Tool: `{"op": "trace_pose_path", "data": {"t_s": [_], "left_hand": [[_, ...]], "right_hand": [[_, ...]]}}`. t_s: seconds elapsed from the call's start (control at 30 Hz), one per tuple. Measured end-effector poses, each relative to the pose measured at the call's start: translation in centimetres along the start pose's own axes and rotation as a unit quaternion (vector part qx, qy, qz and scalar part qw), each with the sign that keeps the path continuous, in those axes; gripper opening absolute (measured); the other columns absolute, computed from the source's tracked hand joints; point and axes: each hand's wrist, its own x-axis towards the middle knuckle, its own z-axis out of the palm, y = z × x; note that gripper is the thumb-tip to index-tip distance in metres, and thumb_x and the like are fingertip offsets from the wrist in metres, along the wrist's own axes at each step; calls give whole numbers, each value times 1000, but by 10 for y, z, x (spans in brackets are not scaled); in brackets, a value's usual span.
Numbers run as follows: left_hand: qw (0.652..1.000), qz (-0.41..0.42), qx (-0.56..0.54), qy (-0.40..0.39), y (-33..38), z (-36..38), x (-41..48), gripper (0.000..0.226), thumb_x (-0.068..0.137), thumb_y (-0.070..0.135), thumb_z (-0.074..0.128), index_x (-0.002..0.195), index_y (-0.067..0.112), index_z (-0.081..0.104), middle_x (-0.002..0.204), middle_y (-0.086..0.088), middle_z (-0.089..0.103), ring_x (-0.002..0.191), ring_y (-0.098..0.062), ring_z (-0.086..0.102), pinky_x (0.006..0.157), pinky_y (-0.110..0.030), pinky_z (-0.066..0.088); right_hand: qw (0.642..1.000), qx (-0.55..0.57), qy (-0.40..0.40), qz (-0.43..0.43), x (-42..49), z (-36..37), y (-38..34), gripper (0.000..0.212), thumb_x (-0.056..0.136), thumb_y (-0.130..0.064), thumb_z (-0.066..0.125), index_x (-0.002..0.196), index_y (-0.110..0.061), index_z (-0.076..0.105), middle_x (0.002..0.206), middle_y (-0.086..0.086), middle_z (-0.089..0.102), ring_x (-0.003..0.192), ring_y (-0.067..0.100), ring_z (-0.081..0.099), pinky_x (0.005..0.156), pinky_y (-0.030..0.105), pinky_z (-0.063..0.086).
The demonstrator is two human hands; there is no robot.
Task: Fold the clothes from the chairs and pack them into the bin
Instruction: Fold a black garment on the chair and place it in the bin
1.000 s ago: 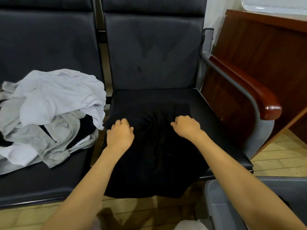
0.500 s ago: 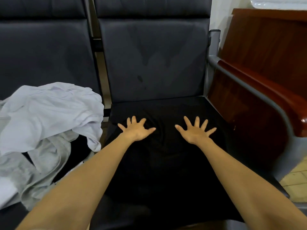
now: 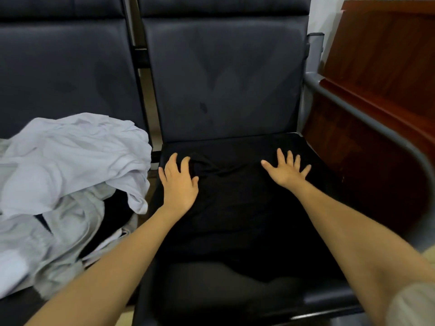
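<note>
Head view: a black garment lies spread over the right chair seat, reaching its back edge. The left hand near the seat's left edge and the right hand farther right press it flat, fingers splayed, gripping nothing. A pale clothes heap sits on the left chair, and a wooden desk stands at right.

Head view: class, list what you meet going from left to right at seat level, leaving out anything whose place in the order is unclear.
pile of white and grey clothes → left hand → right hand → chair armrest. The black garment lies under both hands, so it is left out.
</note>
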Motion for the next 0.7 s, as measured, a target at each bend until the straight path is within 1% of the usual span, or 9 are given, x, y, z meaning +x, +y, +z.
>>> {"op": "trace_pose_path", "data": {"t_s": [0.1, 0.17, 0.23, 0.3, 0.37, 0.43, 0.53, 0.6, 0.7], "left_hand": [[998, -49, -10, -24, -7, -30, -23, 61, 85, 29, 69, 135, 7, 43, 145, -19, 30, 133, -36, 32, 111, -47, 27], [984, -148, 3, -101, -15, -47, -39, 69, 86, 38, 67, 137, 5, 36, 142, -18, 31, 131, -36, 34, 107, -45, 30], [958, -197, 68, -195, -23, -61, -52, 69, 90, 48, 58, 137, 4, 34, 141, -16, 37, 132, -35, 36, 106, -45, 29], [939, -218, 74, -255, -30, -71, -56, 58, 91, 50, 54, 128, 5, 47, 132, -12, 51, 124, -32, 46, 104, -44, 32], [930, -234, -38, -283, -31, -81, -54, 43, 90, 38, 61, 114, 2, 57, 114, -8, 60, 105, -26, 56, 93, -37, 42], [901, -278, -196, -270, -21, -90, -53, 29, 92, 24, 61, 112, 3, 57, 98, -7, 57, 87, -21, 54, 72, -31, 45], [843, -329, -332, -266, -2, -104, -48, 10, 97, 16, 54, 102, 7, 54, 83, -8, 54, 66, -17, 50, 50, -25, 48], [785, -316, -484, -223, 8, -112, -36, 6, 99, 13, 50, 100, 8, 52, 91, -8, 56, 71, -15, 54, 54, -23, 51], [707, -255, -653, -94, 16, -117, -18, 20, 102, 14, 43, 122, 7, 41, 107, -4, 53, 97, -17, 57, 85, -31, 52]], "right_hand": [[977, 47, 144, -148, -29, -2, -3, 60, 94, -46, 50, 143, -13, 38, 149, 12, 35, 143, 34, 19, 114, 52, 14], [931, 79, 175, -310, -69, 3, -16, 41, 88, -43, 51, 110, -12, 65, 113, 10, 62, 115, 32, 53, 101, 38, 35], [890, 87, 123, -431, -118, 13, -29, 42, 85, -52, 46, 91, -17, 68, 93, 3, 66, 93, 25, 60, 88, 29, 39], [873, 25, 29, -486, -161, 25, -43, 54, 80, -66, 45, 100, -20, 65, 100, 0, 63, 96, 19, 55, 88, 29, 41], [871, -86, -18, -483, -185, 36, -51, 67, 78, -70, 47, 122, -20, 55, 117, 1, 55, 110, 19, 47, 94, 34, 39], [879, -139, -13, -456, -191, 41, -57, 56, 90, -54, 51, 131, -17, 48, 126, 4, 50, 118, 21, 45, 95, 35, 37], [898, -37, -72, -433, -181, 28, -63, 33, 96, -25, 54, 125, -9, 56, 123, 9, 57, 114, 23, 53, 95, 32, 40], [904, 92, -111, -402, -165, 7, -62, 26, 93, -16, 60, 117, -6, 63, 119, 8, 64, 109, 14, 56, 98, 29, 41], [943, 218, 51, -245, -130, -24, -50, 28, 93, -15, 58, 119, -6, 61, 120, 11, 63, 116, 26, 55, 98, 29, 40]]}}
